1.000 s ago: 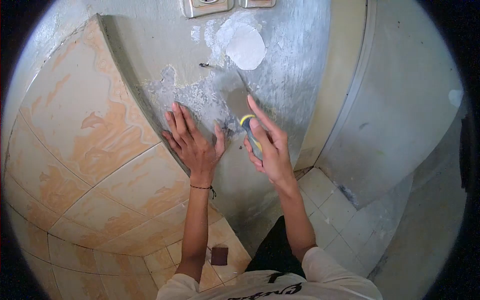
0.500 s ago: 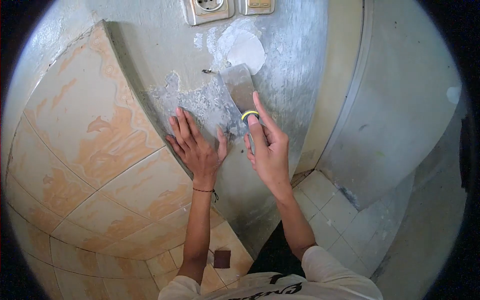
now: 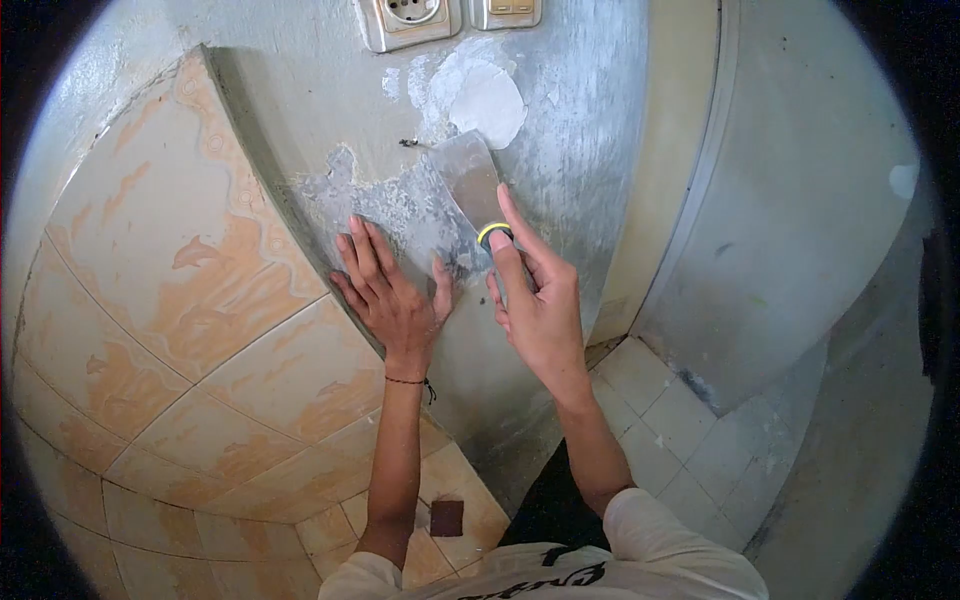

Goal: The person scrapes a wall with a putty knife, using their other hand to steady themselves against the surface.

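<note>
We hold a scraper (image 3: 468,180) against the grey wall (image 3: 570,150) with one hand and brace on the wall with the other.

Our right hand (image 3: 535,300) is wrapped around the scraper's handle, forefinger stretched up along it to the yellow ring (image 3: 494,231). The blade lies flat on the wall above that hand, tilted a little to the left. Its top edge sits just under a white filler patch (image 3: 487,95). Our left hand (image 3: 392,295) lies flat and empty on the wall just left of the right hand, fingers spread and its thumb near the handle. The two hands are close but apart. Above both hands are a socket (image 3: 405,18) and a switch (image 3: 505,12). Orange-patterned tiles (image 3: 200,300) spread to the left of the left hand, and a small dark block (image 3: 446,517) lies on the floor below our forearms.
</note>
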